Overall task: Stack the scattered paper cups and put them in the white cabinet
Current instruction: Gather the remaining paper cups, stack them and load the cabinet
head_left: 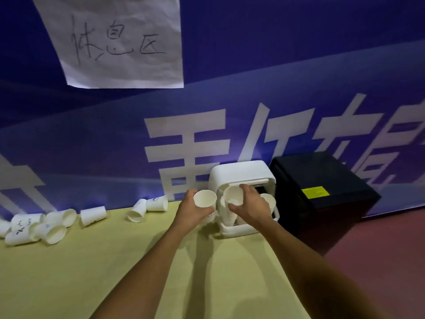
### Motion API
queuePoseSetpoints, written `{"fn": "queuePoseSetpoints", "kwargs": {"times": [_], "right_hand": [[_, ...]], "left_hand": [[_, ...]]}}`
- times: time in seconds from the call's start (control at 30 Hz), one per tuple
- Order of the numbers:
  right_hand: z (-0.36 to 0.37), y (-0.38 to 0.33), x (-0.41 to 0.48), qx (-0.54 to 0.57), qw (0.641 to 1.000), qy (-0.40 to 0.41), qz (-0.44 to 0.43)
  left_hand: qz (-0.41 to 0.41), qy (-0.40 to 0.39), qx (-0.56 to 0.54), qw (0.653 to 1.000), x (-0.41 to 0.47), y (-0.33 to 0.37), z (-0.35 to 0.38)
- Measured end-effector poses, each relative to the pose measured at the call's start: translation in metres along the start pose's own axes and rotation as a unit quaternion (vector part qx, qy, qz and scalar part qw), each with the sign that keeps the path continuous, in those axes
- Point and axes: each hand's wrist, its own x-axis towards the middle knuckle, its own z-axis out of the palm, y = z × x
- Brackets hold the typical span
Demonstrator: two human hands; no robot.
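The left hand (pixel 193 211) curls round one upright paper cup (pixel 205 199), just left of the white cabinet (pixel 239 171). The right hand (pixel 251 204) grips a stack of cups (pixel 232 196) at the cabinet's open front, with another cup (pixel 270 200) in the opening just past it. Scattered cups (pixel 55 226) lie tipped over along the far edge of the table (pixel 115 261), well to the left. A black box (pixel 322 180) stands just right of the cabinet.
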Motion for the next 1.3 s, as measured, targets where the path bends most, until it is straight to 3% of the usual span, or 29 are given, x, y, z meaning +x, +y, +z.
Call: {"fn": "queuePoseSetpoints", "kwargs": {"times": [0.47,0.63,1.2,1.3], "right_hand": [[-0.036,0.132,0.056,-0.018,1.000,-0.012,0.009],[-0.016,0.143,0.065,-0.036,0.999,-0.039,-0.002],[0.014,0.154,0.078,-0.062,0.993,-0.068,0.079],[0.009,0.153,0.078,0.008,0.998,-0.050,0.039]], "left_hand": [[0.033,-0.010,-0.025,0.999,0.020,0.050,0.120],[0.022,-0.039,-0.002,0.999,0.032,0.044,0.137],[0.013,-0.076,0.033,0.996,0.059,0.040,0.144],[0.006,-0.076,0.037,0.996,0.062,0.042,0.144]]}}
